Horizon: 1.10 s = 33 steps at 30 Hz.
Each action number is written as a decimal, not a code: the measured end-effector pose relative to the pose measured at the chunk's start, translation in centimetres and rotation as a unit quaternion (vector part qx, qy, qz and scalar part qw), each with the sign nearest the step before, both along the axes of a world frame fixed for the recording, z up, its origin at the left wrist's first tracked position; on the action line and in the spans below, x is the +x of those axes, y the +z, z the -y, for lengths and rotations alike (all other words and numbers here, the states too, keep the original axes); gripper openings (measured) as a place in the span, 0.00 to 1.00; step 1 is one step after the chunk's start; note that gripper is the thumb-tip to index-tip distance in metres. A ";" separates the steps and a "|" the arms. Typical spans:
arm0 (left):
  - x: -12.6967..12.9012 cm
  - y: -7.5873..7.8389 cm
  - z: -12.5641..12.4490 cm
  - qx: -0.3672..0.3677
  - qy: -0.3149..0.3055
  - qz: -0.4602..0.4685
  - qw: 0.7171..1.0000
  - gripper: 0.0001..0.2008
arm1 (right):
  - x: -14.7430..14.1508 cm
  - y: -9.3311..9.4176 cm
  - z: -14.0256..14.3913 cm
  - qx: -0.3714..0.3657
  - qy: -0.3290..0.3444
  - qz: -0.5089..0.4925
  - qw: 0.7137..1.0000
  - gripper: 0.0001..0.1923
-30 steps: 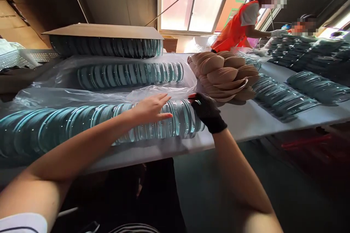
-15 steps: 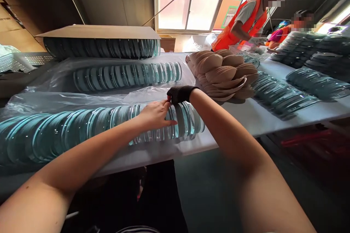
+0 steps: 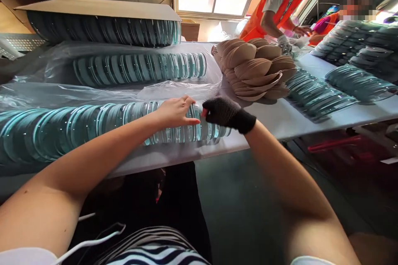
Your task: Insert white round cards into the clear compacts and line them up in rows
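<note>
While we are leaning over the bench, both of our hands are working the right end of the nearest row of glass discs.

Left hand: our bare left hand (image 3: 175, 112) is lying open and flat across the top of the front row of glass discs (image 3: 93, 126), fingers spread, pressing rather than gripping.

Right hand: our right hand (image 3: 225, 112), wearing a black knit glove, is curling over the last discs at the row's right end, thumb and fingers pinching their edges (how many discs, we cannot tell).

Front row: the discs are standing on edge, packed face to face, running along the near edge of the white table (image 3: 280, 126).

Behind: a second row of discs (image 3: 139, 68) is sitting in clear plastic wrap (image 3: 46, 91); a third row (image 3: 102, 31) is resting under a cardboard sheet (image 3: 93, 7).

Right of our hands: a heap of tan paper rounds (image 3: 256, 70) is lying on the table, with more discs (image 3: 314, 95) fanned out beyond.

Background: a person in an orange vest (image 3: 273, 4) is working at the table's far end.
</note>
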<state>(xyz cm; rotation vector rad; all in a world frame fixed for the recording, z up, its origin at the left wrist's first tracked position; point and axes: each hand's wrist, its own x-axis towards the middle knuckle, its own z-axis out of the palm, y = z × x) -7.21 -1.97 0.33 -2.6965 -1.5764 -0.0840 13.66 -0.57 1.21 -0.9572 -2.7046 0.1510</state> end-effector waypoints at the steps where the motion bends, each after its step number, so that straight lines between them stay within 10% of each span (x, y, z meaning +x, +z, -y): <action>1: 0.0 -0.1 0.0 0.000 0.000 0.003 1.000 0.38 | 0.3 -1.2 1.8 0.007 -0.014 -0.004 1.000 0.09; 7: 0.1 -0.1 0.2 -0.014 0.006 0.008 1.000 0.39 | 0.2 -12.9 9.0 0.021 -0.146 -0.013 0.989 0.18; 10: 0.0 0.3 0.2 -0.019 0.004 0.005 1.000 0.39 | 0.3 -15.5 9.8 0.010 -0.151 -0.049 0.987 0.18; 16: 1.7 0.5 -0.6 0.009 -0.072 0.027 0.997 0.41 | 3.2 -6.8 4.5 0.110 -0.243 -0.167 0.949 0.18; 21: 4.3 -0.9 -0.7 0.023 -0.080 0.004 0.997 0.43 | 1.4 0.4 -5.5 0.003 -0.241 0.099 0.965 0.20; 26: 4.3 -1.4 -0.4 0.032 -0.077 -0.014 0.996 0.45 | -1.0 1.4 -10.4 -0.092 -0.126 0.213 0.964 0.19; 33: 4.4 -1.5 -0.4 0.046 -0.086 -0.013 0.995 0.44 | -0.6 1.3 -10.3 -0.053 -0.060 0.270 0.960 0.13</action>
